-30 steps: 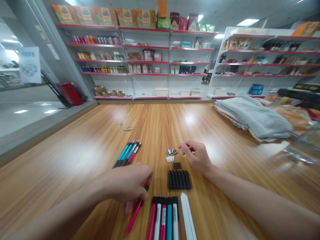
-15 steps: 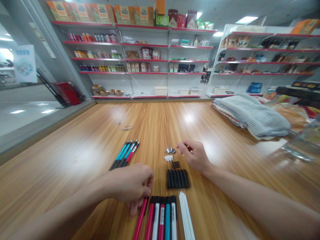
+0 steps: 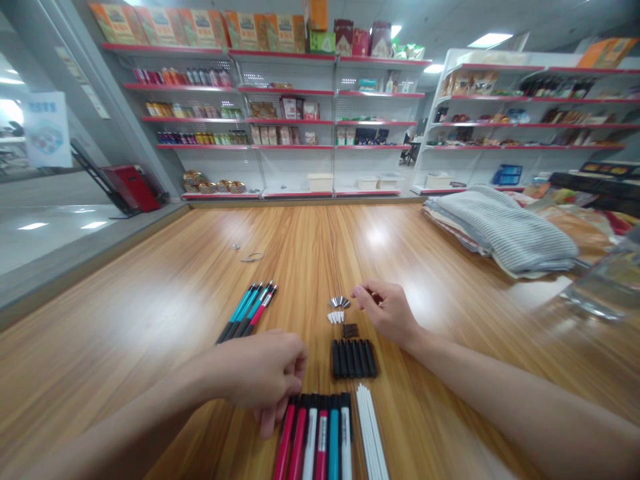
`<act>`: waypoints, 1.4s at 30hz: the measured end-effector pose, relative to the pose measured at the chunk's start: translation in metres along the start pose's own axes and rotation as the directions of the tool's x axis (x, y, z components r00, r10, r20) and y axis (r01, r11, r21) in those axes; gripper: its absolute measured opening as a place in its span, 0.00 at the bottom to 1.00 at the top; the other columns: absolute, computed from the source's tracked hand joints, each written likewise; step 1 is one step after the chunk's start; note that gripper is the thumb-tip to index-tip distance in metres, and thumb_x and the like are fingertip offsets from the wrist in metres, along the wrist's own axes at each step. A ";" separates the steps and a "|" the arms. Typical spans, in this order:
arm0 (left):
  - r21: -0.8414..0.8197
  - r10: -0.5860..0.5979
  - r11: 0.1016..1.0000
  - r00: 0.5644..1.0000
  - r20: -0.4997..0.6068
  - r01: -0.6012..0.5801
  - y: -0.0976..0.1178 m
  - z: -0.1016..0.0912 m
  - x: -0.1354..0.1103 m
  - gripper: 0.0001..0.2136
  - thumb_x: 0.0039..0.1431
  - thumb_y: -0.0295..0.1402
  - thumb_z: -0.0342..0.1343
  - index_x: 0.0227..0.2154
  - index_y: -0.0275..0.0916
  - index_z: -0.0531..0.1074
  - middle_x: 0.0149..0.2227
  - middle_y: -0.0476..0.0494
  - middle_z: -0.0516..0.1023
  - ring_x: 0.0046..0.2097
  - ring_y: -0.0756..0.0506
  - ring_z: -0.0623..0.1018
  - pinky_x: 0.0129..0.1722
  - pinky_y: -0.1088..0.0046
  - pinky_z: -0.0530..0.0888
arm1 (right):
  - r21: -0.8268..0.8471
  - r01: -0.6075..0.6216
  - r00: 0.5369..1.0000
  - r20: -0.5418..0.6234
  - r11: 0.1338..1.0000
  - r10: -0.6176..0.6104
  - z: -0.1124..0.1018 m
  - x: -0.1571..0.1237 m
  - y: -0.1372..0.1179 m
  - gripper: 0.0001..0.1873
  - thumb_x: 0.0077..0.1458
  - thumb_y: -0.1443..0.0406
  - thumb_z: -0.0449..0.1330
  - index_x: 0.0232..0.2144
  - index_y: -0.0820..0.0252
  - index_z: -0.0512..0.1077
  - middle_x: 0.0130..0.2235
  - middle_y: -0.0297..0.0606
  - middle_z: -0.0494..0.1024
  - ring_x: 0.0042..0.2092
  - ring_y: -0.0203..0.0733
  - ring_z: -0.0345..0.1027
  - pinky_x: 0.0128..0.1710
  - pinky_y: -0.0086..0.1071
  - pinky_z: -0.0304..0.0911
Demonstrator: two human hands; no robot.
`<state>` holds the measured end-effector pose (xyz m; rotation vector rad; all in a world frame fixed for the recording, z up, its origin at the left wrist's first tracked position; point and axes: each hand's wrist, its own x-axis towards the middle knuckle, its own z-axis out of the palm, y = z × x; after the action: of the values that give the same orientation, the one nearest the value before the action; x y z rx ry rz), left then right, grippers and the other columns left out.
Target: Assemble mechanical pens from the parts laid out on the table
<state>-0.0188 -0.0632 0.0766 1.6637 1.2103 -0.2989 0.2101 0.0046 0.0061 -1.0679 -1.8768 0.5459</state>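
My left hand (image 3: pixel 267 370) is closed at the top of a pink pen barrel (image 3: pixel 285 443), which lies at the left end of a row of pen barrels (image 3: pixel 323 440) in pink, white and teal. Its fingertips are partly hidden. My right hand (image 3: pixel 387 310) rests with curled fingers beside small silver cone tips (image 3: pixel 340 302); whether anything is pinched there cannot be seen. Below the tips lie small white parts (image 3: pixel 336 318), dark springs (image 3: pixel 351 331), black grips (image 3: pixel 354 359) and thin white refills (image 3: pixel 373 433). Several whole pens (image 3: pixel 249 310) lie beyond my left hand.
A looped strip (image 3: pixel 253 257) and a small bit (image 3: pixel 236 247) lie farther back on the wooden table (image 3: pixel 300 233). Folded striped cloth (image 3: pixel 505 230) and a clear glass container (image 3: pixel 607 287) are at the right. Stocked shelves (image 3: pixel 287 90) stand behind.
The pink barrel under my left hand has swung from a slant to lie closer alongside the row. My right hand has stayed beside the silver tips.
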 end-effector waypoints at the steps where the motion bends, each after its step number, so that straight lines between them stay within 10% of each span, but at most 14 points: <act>1: 0.004 -0.002 1.000 1.000 0.002 0.002 0.001 0.000 0.000 0.03 0.51 0.30 0.47 0.25 0.39 0.64 0.19 0.48 0.77 0.22 0.46 0.77 0.22 0.76 0.69 | 0.001 0.002 1.000 0.000 1.000 -0.002 0.000 0.000 0.000 0.18 0.62 0.58 0.51 0.28 0.63 0.73 0.24 0.35 0.71 0.25 0.33 0.63 0.25 0.27 0.56; 25: 0.079 -0.031 0.996 0.992 -0.122 0.040 -0.009 -0.011 -0.005 0.08 0.55 0.35 0.44 0.32 0.39 0.66 0.21 0.46 0.77 0.19 0.46 0.75 0.20 0.74 0.67 | -0.005 0.006 1.000 -0.008 1.000 -0.006 0.000 0.000 0.000 0.19 0.62 0.57 0.51 0.26 0.62 0.73 0.23 0.34 0.71 0.24 0.33 0.62 0.23 0.26 0.55; 31: 0.473 0.025 0.782 0.737 -0.676 0.407 -0.033 -0.040 -0.002 0.11 0.56 0.38 0.47 0.24 0.38 0.68 0.30 0.34 0.78 0.34 0.38 0.79 0.30 0.69 0.68 | 0.007 -0.001 1.000 0.000 1.000 0.001 0.000 0.001 -0.002 0.19 0.61 0.58 0.51 0.26 0.63 0.73 0.23 0.34 0.71 0.24 0.33 0.61 0.23 0.27 0.54; 42: 0.441 0.004 0.785 0.708 -0.706 0.435 -0.054 -0.045 0.012 0.13 0.56 0.38 0.48 0.39 0.35 0.68 0.35 0.29 0.78 0.39 0.33 0.79 0.33 0.65 0.70 | -0.003 0.006 1.000 0.001 1.000 -0.006 0.000 0.001 -0.002 0.18 0.62 0.58 0.51 0.26 0.62 0.72 0.23 0.34 0.71 0.24 0.33 0.61 0.24 0.27 0.54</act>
<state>-0.0727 -0.0203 0.0585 2.2698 2.0544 -0.2263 0.2087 0.0042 0.0081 -1.0638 -1.8820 0.5405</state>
